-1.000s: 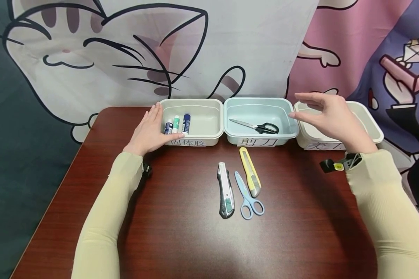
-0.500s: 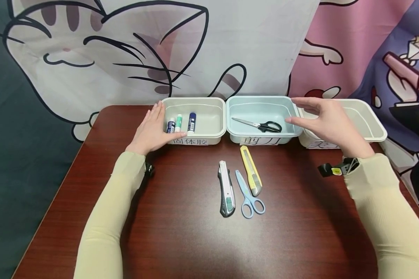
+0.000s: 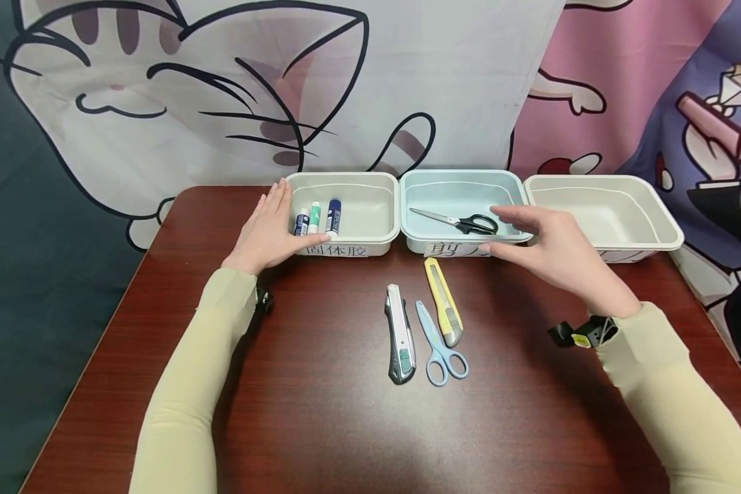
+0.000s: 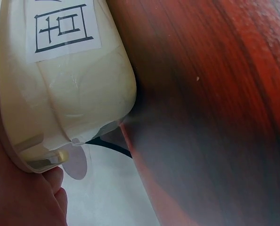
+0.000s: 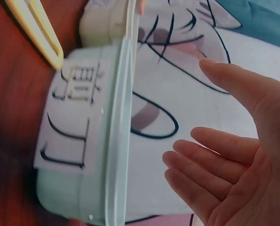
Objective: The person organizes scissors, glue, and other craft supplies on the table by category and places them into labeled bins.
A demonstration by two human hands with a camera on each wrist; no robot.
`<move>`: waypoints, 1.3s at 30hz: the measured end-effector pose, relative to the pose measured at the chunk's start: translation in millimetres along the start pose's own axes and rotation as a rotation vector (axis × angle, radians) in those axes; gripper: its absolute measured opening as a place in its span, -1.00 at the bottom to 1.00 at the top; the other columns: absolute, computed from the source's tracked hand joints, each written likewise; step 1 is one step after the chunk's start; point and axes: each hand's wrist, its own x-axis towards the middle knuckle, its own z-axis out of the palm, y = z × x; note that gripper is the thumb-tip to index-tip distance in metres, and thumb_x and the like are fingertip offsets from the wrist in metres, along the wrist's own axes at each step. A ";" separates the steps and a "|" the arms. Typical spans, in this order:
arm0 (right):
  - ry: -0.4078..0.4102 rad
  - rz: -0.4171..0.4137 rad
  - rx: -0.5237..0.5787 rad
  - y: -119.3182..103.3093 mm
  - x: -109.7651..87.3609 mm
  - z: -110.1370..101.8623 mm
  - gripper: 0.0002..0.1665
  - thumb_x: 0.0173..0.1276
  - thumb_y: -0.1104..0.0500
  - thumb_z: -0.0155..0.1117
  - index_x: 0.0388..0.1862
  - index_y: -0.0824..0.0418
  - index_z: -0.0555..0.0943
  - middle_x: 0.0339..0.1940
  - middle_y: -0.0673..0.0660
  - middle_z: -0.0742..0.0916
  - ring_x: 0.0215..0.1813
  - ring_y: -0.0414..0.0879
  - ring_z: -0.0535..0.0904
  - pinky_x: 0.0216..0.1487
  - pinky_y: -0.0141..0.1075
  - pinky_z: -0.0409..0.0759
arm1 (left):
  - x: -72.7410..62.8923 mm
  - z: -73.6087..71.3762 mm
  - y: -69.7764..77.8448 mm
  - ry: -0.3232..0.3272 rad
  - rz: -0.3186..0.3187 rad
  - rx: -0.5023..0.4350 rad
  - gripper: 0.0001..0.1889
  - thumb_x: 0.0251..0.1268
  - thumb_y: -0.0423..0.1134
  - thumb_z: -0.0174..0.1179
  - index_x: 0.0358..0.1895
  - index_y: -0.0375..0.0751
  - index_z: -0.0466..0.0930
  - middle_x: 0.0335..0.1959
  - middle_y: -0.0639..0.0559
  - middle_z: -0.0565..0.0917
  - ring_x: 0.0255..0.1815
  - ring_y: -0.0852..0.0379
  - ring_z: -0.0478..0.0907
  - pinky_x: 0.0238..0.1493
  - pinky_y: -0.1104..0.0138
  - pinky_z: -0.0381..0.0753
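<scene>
My left hand (image 3: 272, 226) rests against the left end of a cream plastic box (image 3: 370, 192), its fingers straight along the side and the thumb over the front rim. Inside that box are two navy glue sticks, one of them (image 3: 333, 217) apart, and a green-and-white glue stick (image 3: 314, 217). Over the right front corner of a light-blue box (image 3: 463, 180) hovers my right hand (image 3: 549, 250), thumb and fingers spread with nothing between them. Black-handled scissors (image 3: 469, 223) lie in the blue box. The right wrist view also shows the right hand (image 5: 234, 155) apart from the blue box (image 5: 83, 188).
Another cream box (image 3: 611, 206) stands at the right end of the row. On the brown table (image 3: 321, 425) lie a silver-and-black utility knife (image 3: 400, 336), light-blue scissors (image 3: 441, 350) and a yellow utility knife (image 3: 443, 302). A printed cloth (image 3: 457, 68) hangs behind.
My right hand has moved left and nearer, from above the right cream box to the blue box's front corner. The single navy glue stick has shifted slightly. The left hand stays at its box.
</scene>
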 end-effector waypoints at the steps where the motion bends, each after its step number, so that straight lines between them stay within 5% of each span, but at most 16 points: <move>1: 0.001 -0.009 -0.005 -0.9 -2.3 2.6 -0.32 0.16 0.03 0.64 0.25 0.20 0.68 0.12 0.13 0.74 0.11 0.07 0.67 0.16 -0.25 0.57 | -0.1 -0.1 0.1 -0.001 -0.002 -0.002 0.37 0.09 0.64 0.04 0.63 -0.38 -0.30 0.66 -0.18 -0.29 0.65 -0.03 -0.37 0.58 0.18 -0.39; 5: -0.010 -0.047 -0.007 -4.9 -11.2 11.3 -0.32 0.13 0.05 0.66 0.24 0.17 0.69 0.04 0.08 0.77 -0.07 -0.05 0.69 -0.03 -0.50 0.51 | -0.2 -0.3 0.4 -0.002 -0.004 -0.006 0.37 0.09 0.65 0.04 0.63 -0.37 -0.31 0.67 -0.18 -0.29 0.65 -0.03 -0.38 0.58 0.17 -0.39; 12: -0.087 -0.088 -0.016 -14.8 -29.8 28.0 -0.30 0.16 -0.02 0.64 0.26 0.17 0.68 0.12 0.06 0.75 0.20 -0.04 0.63 0.24 -0.08 0.52 | -0.2 -0.1 0.1 -0.006 -0.006 -0.001 0.38 0.07 0.67 0.02 0.63 -0.35 -0.33 0.67 -0.15 -0.30 0.65 0.00 -0.40 0.58 0.18 -0.39; 18: -0.201 -0.125 0.051 -21.1 -45.8 51.1 -0.32 0.20 0.01 0.61 0.25 0.26 0.66 0.14 0.12 0.74 0.21 -0.01 0.63 0.23 -0.03 0.58 | -0.2 -0.1 0.0 -0.003 0.002 -0.001 0.39 0.08 0.66 0.02 0.63 -0.35 -0.34 0.66 -0.15 -0.32 0.65 -0.01 -0.40 0.58 0.18 -0.41; 28: -0.358 -0.056 0.248 -26.9 -73.0 82.0 -0.27 0.16 0.03 0.64 0.24 0.35 0.64 0.10 0.17 0.74 0.14 0.02 0.68 0.09 -0.20 0.66 | 0.5 1.4 -1.3 -0.006 0.007 0.005 0.39 0.08 0.66 0.02 0.63 -0.36 -0.34 0.66 -0.17 -0.31 0.65 -0.01 -0.41 0.57 0.20 -0.42; 39: -0.411 -0.025 0.180 -29.3 -88.7 90.9 -0.25 0.22 -0.09 0.58 0.26 0.32 0.63 0.14 0.13 0.74 0.15 -0.10 0.67 0.15 -0.17 0.63 | 1.5 2.0 -2.5 -0.005 0.003 0.013 0.39 0.07 0.68 0.01 0.63 -0.35 -0.36 0.66 -0.18 -0.30 0.65 -0.02 -0.39 0.58 0.16 -0.38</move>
